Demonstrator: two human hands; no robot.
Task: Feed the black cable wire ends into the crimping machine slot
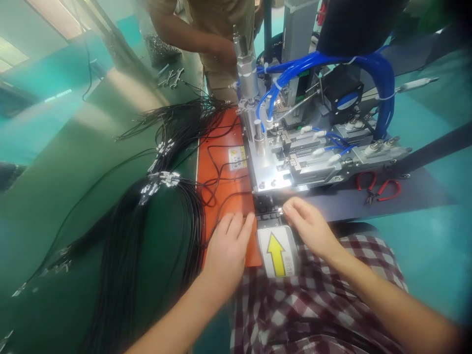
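Note:
My left hand (227, 246) lies on the orange mat (221, 162), its fingers close together and pressing a thin black wire (225, 200) toward the machine's slot. My right hand (308, 223) sits just right of that slot, fingertips pinched on a small metal wire end (280, 210) at the black fixture (266, 215). Between the hands lies a white plate with a yellow arrow (277, 251). Above stands the metal machine (295, 157) with blue air hoses (332, 64).
A large bundle of black wires with metal ends (158, 177) spreads over the green table (73, 172) at the left. Red-handled pliers (378, 189) lie to the right of the machine. Another person (206, 34) stands behind the table, one hand near the machine.

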